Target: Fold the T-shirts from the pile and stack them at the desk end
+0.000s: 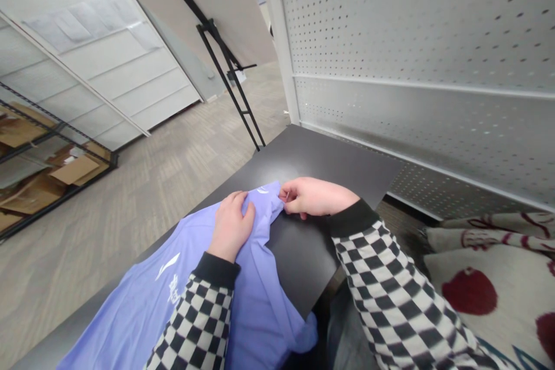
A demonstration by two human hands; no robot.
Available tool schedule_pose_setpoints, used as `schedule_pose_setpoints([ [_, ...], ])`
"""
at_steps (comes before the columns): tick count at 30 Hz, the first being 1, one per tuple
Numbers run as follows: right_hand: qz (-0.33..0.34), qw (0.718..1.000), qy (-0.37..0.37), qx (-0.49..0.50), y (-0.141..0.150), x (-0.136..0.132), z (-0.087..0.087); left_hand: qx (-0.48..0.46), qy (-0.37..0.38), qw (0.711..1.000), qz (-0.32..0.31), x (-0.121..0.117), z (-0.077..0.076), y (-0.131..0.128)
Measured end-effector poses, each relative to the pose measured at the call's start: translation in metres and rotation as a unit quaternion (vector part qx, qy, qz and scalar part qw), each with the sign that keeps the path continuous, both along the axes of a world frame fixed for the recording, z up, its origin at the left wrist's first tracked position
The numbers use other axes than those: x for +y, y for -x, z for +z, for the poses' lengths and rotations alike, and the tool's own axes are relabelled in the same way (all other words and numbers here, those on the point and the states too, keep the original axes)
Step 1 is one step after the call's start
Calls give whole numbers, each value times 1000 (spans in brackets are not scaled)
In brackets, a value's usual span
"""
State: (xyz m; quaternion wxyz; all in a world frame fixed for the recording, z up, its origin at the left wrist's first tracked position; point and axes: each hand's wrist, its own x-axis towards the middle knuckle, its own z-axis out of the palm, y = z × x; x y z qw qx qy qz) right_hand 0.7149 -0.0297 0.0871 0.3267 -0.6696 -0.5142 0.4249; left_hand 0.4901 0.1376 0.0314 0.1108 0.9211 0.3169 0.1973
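A lavender shirt (143, 283) lies spread over a dark table (329, 156), with a white logo and lettering on its front. Its lower right part hangs over the table's near edge. My left hand (232, 222) rests on the cloth, palm down, thumb apart from the fingers. At the sleeve end, which bears a small white mark, my right hand (312, 196) pinches the edge between thumb and fingers. Something thin and pale shows between those fingertips, too small to name.
A white perforated panel (390, 29) rises along the table's right side. Beyond the table stands a black metal frame (234, 87). Shelving with cardboard boxes (76, 169) is at the far left. A cream cloth with dark red patterns (511, 260) lies at the lower right.
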Motion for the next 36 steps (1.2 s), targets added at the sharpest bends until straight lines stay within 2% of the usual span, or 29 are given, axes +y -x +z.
schedule_pose_setpoints([
  [3, -41, 999, -3, -35, -7, -4, 2, 40, -15, 999, 13, 1, -8, 0],
  [8, -76, 992, -16, -96, -19, -8, 2, 82, -15, 995, 52, 2, -8, 3],
  [14, -35, 992, 26, -121, -11, -6, 5, 125, 6, 990, 62, -3, -5, 2],
  [17, -15, 994, 38, -106, -8, -3, 5, 104, 6, 992, 65, -5, 1, -1],
  [19, -53, 991, 29, -121, -10, 0, 3, 64, 1, 997, 40, -5, 4, -2],
  [21, -119, 980, 11, -156, -12, 3, 0, 38, 6, 999, -18, -7, 5, -3],
  [23, -163, 970, -9, -182, -12, 7, -4, 55, 16, 996, -74, -9, 5, -3],
  [25, -170, 967, -27, -186, -9, 10, -6, 97, 16, 991, -96, -11, 6, -4],
  [27, -164, 968, -42, -183, -5, 13, -7, 126, 0, 988, -88, -15, 8, -5],
  [31, -158, 969, -73, -176, 2, 18, -8, 125, -37, 988, -81, -27, 17, -8],
  [36, -179, 966, -77, -170, 0, 19, -9, 184, 15, 972, -146, -41, 18, -6],
])
